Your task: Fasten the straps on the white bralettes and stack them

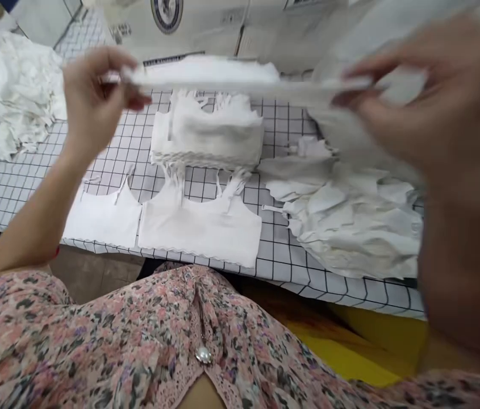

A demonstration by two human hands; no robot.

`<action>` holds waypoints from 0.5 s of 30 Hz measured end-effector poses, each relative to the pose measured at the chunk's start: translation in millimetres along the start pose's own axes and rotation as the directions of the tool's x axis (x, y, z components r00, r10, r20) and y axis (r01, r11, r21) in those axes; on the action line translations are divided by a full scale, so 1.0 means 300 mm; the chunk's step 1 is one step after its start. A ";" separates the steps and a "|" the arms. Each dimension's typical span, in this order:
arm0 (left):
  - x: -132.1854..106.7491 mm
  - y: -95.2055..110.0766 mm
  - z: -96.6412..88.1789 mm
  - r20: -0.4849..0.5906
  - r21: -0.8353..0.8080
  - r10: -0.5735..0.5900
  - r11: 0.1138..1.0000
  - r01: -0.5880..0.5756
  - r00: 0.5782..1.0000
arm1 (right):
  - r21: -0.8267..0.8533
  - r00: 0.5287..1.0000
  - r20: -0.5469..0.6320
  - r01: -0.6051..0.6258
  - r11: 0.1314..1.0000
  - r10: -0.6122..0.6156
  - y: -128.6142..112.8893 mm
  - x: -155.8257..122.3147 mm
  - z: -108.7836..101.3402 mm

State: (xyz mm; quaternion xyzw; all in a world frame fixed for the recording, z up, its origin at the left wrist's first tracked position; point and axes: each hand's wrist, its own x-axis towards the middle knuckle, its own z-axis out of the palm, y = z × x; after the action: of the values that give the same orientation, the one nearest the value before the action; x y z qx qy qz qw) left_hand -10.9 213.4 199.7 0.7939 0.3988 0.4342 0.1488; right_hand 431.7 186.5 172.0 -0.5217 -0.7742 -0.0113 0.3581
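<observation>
- L hand up top left of centre, fingers pinched narrow on one end of a white fabric band, a bit blurry
- R hand upper right, fingers pinching the other end, rest of hand spread fairly wide, also blurred
- band is pulled out flat btwn both hands, held up above the worktop, which has a white cover w/ black grid lines
- stack of white tops w/ scalloped hems right below the band, mid frame
- 2 flat white tops lie side by side just in front of the stack, near the worktop edge, straps pointing away
- crumpled white pile lower right of the stack, another pile far upper left
- cardboard box along top of frame, behind the worktop
- floral blouse on the person along the bottom, pearl-like button at the centre
</observation>
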 end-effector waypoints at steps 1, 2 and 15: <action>-0.115 -0.002 0.054 0.034 -0.090 -0.089 0.992 0.092 0.995 | 0.005 0.997 0.073 0.013 1.000 -0.014 -0.017 -0.096 0.073; -0.218 -0.013 0.103 0.055 -0.139 -0.170 0.974 0.176 0.984 | 0.020 0.991 0.135 -0.001 1.000 -0.002 -0.027 -0.184 0.138; -0.641 0.041 0.120 0.178 -0.111 -0.222 0.964 0.243 0.959 | 0.019 0.998 0.062 0.029 0.999 -0.030 -0.174 -0.677 0.191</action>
State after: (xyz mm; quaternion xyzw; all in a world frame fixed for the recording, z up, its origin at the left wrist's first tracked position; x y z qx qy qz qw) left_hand -34.4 63.0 76.4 0.7628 0.4464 0.3724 0.2833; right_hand 398.4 22.8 32.9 -0.5070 -0.7927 0.0064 0.3384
